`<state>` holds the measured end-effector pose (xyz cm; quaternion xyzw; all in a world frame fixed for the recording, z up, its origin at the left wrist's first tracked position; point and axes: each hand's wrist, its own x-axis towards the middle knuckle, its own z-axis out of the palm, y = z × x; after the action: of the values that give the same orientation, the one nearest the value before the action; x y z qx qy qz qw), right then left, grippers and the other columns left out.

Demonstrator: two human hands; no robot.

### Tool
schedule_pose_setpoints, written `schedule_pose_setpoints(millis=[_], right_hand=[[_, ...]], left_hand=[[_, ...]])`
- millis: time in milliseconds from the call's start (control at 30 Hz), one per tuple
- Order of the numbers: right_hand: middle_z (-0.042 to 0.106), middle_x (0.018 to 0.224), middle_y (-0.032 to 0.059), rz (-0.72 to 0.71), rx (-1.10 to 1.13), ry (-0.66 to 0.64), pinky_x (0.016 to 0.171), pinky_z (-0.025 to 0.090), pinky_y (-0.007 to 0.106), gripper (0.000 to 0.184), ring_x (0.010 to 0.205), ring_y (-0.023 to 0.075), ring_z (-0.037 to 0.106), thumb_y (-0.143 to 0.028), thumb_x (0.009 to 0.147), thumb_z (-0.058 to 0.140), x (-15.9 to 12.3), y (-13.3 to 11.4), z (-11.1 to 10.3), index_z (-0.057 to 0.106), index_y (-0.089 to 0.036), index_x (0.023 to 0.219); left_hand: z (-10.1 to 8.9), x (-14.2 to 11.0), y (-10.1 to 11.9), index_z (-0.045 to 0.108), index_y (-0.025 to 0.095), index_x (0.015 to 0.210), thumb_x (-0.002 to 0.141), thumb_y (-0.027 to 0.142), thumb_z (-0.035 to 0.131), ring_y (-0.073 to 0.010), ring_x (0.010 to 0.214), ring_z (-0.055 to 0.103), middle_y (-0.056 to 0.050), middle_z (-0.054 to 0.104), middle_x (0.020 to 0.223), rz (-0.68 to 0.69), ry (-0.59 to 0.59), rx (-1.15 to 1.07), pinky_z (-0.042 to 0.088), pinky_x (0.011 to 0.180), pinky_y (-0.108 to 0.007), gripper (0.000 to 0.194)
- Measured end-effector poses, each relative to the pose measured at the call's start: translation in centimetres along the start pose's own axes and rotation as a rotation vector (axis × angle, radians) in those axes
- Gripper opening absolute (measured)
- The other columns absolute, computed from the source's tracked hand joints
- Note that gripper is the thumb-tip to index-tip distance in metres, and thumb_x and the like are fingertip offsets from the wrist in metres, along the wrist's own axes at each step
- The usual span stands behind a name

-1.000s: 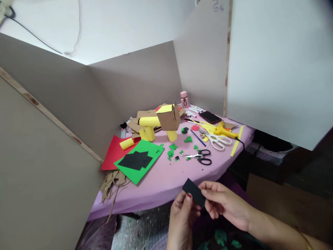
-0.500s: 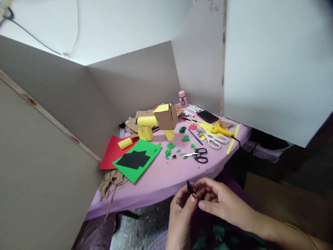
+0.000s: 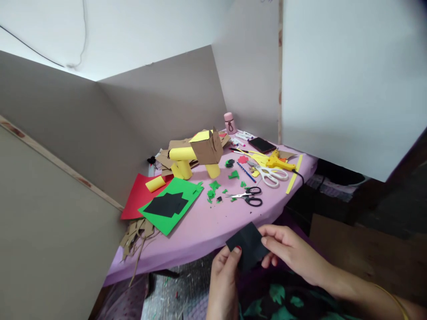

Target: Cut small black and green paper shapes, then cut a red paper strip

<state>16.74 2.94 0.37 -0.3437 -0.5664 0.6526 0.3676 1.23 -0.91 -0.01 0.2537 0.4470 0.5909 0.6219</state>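
Observation:
Between my two hands, just in front of the table edge, is a flat piece of black paper. My left hand pinches its left side, with the thumb on top. The right edge is gripped by the thumb and fingers of my right hand. On the table beyond lie black-handled scissors with their blades apart, near several green paper scraps. Behind them stands an animal-like figure of yellow paper tubes with a cardboard box head.
Green paper with a black cut sheet overlaps red paper at left. White scissors, a yellow glue gun, a phone and a pink bottle lie or stand toward the right. Tall panels enclose the table.
The black paper, seen nearly edge-on before, now shows its flat face, spread out between my hands. My hands have moved a little apart. The view has shifted slightly to the right.

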Motion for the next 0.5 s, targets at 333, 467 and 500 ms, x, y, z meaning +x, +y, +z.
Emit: schedule_pose_setpoints(millis=[333,467,500], right_hand=[[0.068,0.066,0.0007,0.107,0.131,0.015,0.046,0.037,0.016,0.019,0.050,0.0090,0.063,-0.028,0.085,0.050,0.21,-0.33,0.17,0.063,-0.014,0.090],[0.069,0.064,0.0015,0.105,0.110,0.002,0.046,0.038,0.017,0.021,0.050,0.0098,0.062,-0.029,0.085,0.050,0.09,-0.38,0.18,0.063,-0.014,0.091],[0.069,0.064,0.0016,0.105,0.107,-0.001,0.046,0.038,0.017,0.021,0.050,0.0098,0.062,-0.029,0.085,0.050,0.03,-0.38,0.19,0.063,-0.014,0.091]], left_hand=[[0.29,-0.35,0.69,0.074,0.012,0.080,0.063,0.026,0.078,-0.0264,0.078,0.069,-0.009,0.075,0.071,-0.090,-0.025,-0.124,0.052,0.073,-0.034,0.022],[0.27,-0.57,0.88,0.073,0.013,0.079,0.066,0.035,0.075,-0.0257,0.079,0.068,-0.009,0.075,0.075,-0.123,0.019,-0.092,0.052,0.068,-0.031,0.026],[0.19,-0.59,0.90,0.073,0.013,0.080,0.067,0.037,0.074,-0.0257,0.080,0.068,-0.008,0.074,0.074,-0.125,0.020,-0.083,0.052,0.067,-0.031,0.027]])
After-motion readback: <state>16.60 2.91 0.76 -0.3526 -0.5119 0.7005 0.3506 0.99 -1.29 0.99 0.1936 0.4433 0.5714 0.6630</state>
